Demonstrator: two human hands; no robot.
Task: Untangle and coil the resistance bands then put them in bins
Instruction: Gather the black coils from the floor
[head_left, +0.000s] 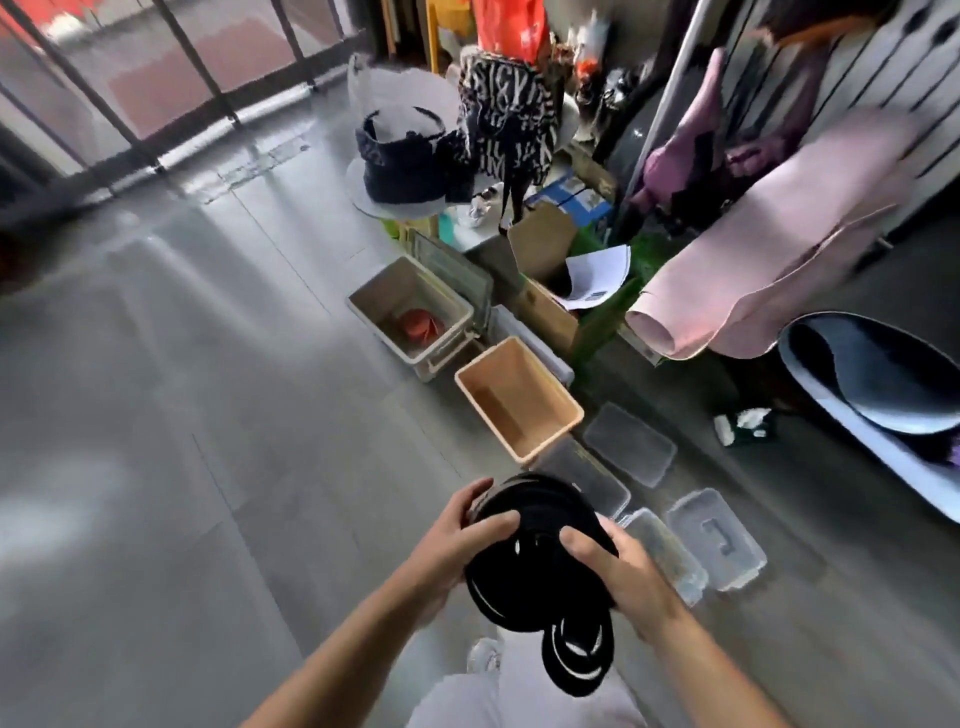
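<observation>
A grey tiled floor (182, 415) fills most of the head view. At the right, a pink exercise mat (753, 270), partly rolled, hangs over the clutter along the wall, and below it sits a curved black-and-white object (872, 395) that is too blurred to name.

A row of bins runs along the floor beside the clutter. Farthest away is a white bin (387, 288) with a coiled red resistance band (420, 325) lying in its bottom. Just beside it, nearer the person, stands a peach bin (514, 374). Nearer again, several clear plastic containers (628, 444) lie close together on the floor. An open cardboard box (543, 244) stands behind the white bin.

The black resistance band (540, 566) is held in the air in front of the person, above the floor and short of the peach bin. It is wound into a thick coil, with a loose loop hanging below.

The left hand (457, 540) grips the coil's left side, thumb across the front. The right hand (618, 566) grips the right side, thumb pressed on the coil.
</observation>
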